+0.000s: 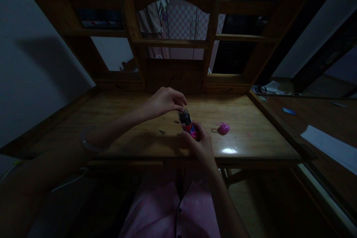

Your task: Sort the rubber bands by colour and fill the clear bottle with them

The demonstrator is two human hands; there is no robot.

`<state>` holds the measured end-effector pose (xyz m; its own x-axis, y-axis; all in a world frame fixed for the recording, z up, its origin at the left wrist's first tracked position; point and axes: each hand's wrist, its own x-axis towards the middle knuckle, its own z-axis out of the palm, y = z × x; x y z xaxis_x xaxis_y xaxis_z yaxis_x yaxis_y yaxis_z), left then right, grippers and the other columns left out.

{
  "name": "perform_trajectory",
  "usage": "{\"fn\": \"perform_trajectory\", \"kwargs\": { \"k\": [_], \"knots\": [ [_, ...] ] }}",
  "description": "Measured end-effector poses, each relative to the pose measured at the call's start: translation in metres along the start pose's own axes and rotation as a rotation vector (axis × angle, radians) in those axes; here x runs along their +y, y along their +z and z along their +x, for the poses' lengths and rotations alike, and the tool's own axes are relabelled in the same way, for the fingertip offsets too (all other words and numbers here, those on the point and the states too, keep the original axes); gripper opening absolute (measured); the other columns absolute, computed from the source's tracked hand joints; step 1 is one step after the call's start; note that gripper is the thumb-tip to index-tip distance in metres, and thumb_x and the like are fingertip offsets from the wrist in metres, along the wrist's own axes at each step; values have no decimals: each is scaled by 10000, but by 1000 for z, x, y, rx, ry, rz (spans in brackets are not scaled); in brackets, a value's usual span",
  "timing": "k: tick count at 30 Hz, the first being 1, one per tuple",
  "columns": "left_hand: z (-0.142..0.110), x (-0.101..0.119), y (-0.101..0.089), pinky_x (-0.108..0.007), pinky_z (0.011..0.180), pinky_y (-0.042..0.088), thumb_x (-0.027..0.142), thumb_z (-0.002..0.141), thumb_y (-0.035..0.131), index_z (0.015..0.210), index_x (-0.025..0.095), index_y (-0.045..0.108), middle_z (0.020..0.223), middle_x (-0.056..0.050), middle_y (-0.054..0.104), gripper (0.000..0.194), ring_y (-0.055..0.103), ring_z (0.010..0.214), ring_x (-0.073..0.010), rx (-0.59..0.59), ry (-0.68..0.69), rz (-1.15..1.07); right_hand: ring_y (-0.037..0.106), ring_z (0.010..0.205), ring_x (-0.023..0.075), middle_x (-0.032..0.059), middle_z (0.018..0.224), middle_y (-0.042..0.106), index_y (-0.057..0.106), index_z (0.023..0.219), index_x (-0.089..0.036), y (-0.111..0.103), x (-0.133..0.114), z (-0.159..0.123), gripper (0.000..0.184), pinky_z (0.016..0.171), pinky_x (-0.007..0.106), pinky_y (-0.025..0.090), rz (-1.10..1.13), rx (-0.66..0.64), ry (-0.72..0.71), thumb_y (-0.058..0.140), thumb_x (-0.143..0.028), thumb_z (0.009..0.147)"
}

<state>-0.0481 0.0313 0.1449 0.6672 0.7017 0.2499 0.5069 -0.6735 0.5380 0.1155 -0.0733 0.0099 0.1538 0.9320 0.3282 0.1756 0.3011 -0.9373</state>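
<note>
My right hand (203,143) is wrapped round a small clear jar (187,123) with a red and blue label and a pink base. The jar tilts above the desk, its upper part filled with small dark things. At its open top is my left hand (169,100), with fingers bent and drawn together; what they pinch, if anything, is too small to make out. A small dark loop (162,132) lies on the desk left of the jar, and another dark loop (176,122) lies closer to it. Right of my right hand sits a round pink lid-like piece (224,129) with a thin strap.
The wooden desk (134,104) has a shelf unit (173,43) along its back edge. To the right, a lower brown surface holds a white paper sheet (331,147) and a blue card (289,111). A wall (41,55) borders the left side.
</note>
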Motion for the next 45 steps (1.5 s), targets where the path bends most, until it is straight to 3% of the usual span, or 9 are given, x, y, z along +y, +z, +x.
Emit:
{"fn": "perform_trajectory", "kwargs": {
  "k": [5,11,22,26,31,38,45],
  "knots": [
    [-6,9,1,-232,659,448,318,837,658,935,188,756,817,-36,748,190,672,746,-156,-12,29,90,630,981,232,49,1074,693,631,1149,-216,0,2,0,398,876,344,480,14,5,-3,687,-399,800],
    [-10,19,6,-230,624,412,352,941,491,983,166,729,818,-38,726,305,644,717,-140,-37,33,152,637,970,228,48,1056,698,632,1148,-208,0,4,1,397,863,335,484,43,2,8,691,-393,802],
    [-14,25,13,-272,756,476,317,909,552,1043,182,710,876,-39,738,247,674,788,-164,-27,53,204,631,998,235,56,1096,689,620,1170,-218,1,5,1,422,883,350,480,39,-4,6,695,-406,801],
    [-14,26,14,-345,923,474,271,895,580,1010,179,715,804,-22,730,199,674,759,-158,-4,82,242,630,989,231,53,1087,691,619,1160,-213,0,3,0,415,875,342,477,24,-8,-1,692,-413,803],
    [-14,23,18,-424,1127,336,175,905,560,1072,169,684,839,-6,730,208,679,751,-125,2,187,242,630,971,224,50,1083,688,619,1158,-214,0,3,0,407,865,336,474,2,0,-9,693,-403,805],
    [-16,28,24,-457,1171,271,51,887,496,1113,148,646,989,-40,724,288,679,918,-146,-108,242,261,631,977,226,48,1075,684,616,1160,-216,1,7,0,395,867,338,480,32,30,12,679,-395,814],
    [-14,21,18,-468,1170,253,130,916,505,1225,244,600,1145,-9,699,343,639,1063,-161,-219,261,200,636,958,228,47,1051,690,619,1154,-222,1,6,1,390,854,346,485,31,24,4,682,-391,809]
  ]
}}
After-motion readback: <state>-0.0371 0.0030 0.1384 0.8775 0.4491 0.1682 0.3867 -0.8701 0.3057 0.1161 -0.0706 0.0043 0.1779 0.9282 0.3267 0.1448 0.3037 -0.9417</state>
